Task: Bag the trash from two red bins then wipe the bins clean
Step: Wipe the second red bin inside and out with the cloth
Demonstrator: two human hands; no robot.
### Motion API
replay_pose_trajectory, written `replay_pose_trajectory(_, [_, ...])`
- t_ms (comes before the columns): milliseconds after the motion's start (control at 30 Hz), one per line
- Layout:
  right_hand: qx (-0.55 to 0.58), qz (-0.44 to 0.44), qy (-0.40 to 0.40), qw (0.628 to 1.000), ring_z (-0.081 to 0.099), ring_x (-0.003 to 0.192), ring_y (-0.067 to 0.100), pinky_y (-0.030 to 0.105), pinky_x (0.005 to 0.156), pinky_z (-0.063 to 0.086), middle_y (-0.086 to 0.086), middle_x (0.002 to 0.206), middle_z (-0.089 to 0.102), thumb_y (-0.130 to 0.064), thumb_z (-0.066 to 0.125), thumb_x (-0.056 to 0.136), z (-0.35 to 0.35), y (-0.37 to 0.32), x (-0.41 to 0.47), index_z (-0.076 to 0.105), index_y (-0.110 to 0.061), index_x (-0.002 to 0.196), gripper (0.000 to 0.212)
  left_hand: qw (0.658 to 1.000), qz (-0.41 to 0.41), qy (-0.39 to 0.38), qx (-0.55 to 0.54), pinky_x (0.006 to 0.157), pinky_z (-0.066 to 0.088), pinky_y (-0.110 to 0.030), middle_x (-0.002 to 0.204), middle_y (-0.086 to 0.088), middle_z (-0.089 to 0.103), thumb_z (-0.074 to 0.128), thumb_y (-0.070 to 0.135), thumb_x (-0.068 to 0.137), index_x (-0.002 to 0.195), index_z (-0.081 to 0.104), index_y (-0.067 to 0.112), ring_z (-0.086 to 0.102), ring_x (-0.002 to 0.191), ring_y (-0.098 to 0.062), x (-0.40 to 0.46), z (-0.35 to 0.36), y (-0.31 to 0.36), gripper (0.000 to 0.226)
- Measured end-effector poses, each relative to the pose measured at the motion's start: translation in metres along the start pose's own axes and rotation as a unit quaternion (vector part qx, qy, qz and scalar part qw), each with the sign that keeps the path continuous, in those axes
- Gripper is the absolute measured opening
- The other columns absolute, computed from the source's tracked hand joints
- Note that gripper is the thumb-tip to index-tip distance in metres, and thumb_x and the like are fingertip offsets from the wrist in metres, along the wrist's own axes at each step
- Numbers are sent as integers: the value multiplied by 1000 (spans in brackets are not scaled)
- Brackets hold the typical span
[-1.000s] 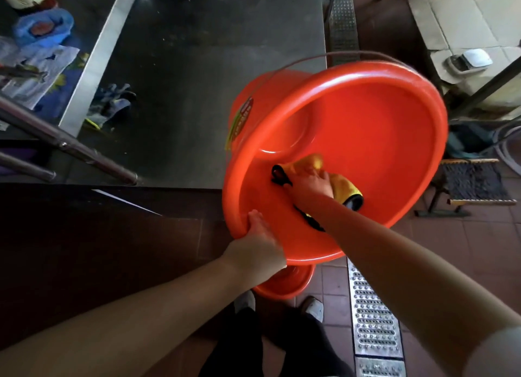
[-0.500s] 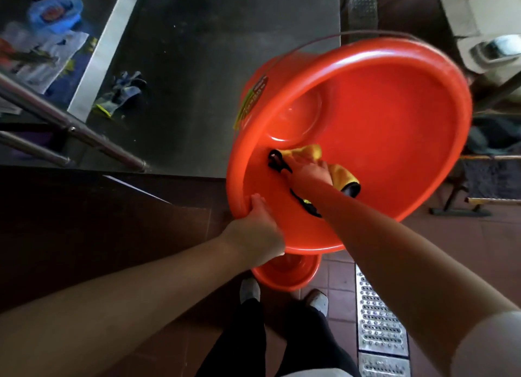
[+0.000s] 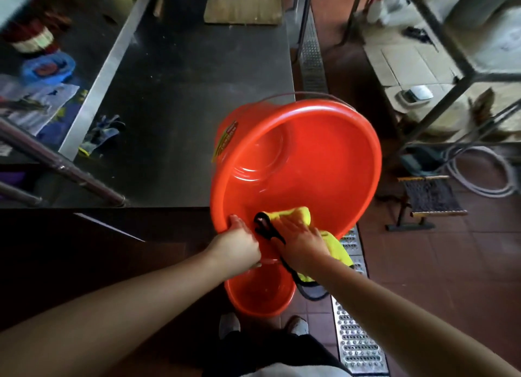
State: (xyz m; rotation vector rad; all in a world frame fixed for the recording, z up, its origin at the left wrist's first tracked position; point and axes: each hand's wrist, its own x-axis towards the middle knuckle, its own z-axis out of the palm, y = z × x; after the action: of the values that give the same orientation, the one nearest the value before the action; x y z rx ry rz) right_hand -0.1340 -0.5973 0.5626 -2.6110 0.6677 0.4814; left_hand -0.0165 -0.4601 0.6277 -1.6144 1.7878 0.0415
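Observation:
A large red bin [image 3: 324, 162] is tipped with its mouth toward me, its inside bare and glossy. My left hand [image 3: 238, 247] grips its near rim at the lower left. My right hand [image 3: 303, 241] presses a yellow cloth with black trim [image 3: 300, 214] against the near inner wall at the rim; part of the cloth hangs out over the edge. A second red bin [image 3: 259, 294] stands upright on the floor just below, half hidden by my hands.
A steel table [image 3: 183, 94] stretches ahead on the left, with gloves [image 3: 103, 134] and a wooden board [image 3: 244, 5] on it. A metal drain grate [image 3: 352, 334] runs along the tiled floor. A small stool [image 3: 431, 199] and coiled hose [image 3: 485, 170] sit at right.
My right hand has drawn the cloth from deep inside the bin back to the near rim, close to my left hand. The bin sits lower in view and the second bin shows more.

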Motion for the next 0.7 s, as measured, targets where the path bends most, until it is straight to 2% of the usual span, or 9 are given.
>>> replay_pose_trajectory(100, [-3,0,-2,1000,16,152,20,47,118,19,-9,164,23,-54,28,104,-6,0,-11,24,-36,156,55,1000,8,2,3,92,42,-66,113,-37,61,39,42,101,120,60,-10,59,104,-54,-4,-4,-4,60])
replay_pose_trajectory(333, [-14,21,-15,1000,24,149,22,50,117,19,-7,161,31,-54,27,104,-18,-8,23,26,-37,155,54,1000,17,11,-16,94,42,-63,107,-29,66,35,56,99,114,64,-5,62,101,-46,-6,-7,-14,69])
replay_pose_trajectory(433, [-21,28,-26,999,25,148,22,51,116,21,-6,160,32,-53,29,104,-19,-8,50,27,-36,155,54,999,30,13,-24,95,41,-65,112,-29,65,32,55,100,116,64,-3,61,104,-47,-4,-10,-17,69])
replay_pose_trajectory(600, [-16,24,-26,999,31,145,23,52,114,26,-5,157,37,-49,33,104,-21,-10,99,32,-35,151,49,1000,20,-4,-21,95,42,-66,117,-34,61,28,45,103,120,61,-5,58,108,-52,-5,-14,-21,63])
replay_pose_trajectory(700, [-14,26,-25,999,37,142,26,51,113,27,-2,154,41,-48,34,104,-20,-11,130,36,-35,149,47,1000,28,-7,10,91,49,-60,109,-30,67,8,27,95,113,69,1,63,103,-48,-11,-16,-25,68])
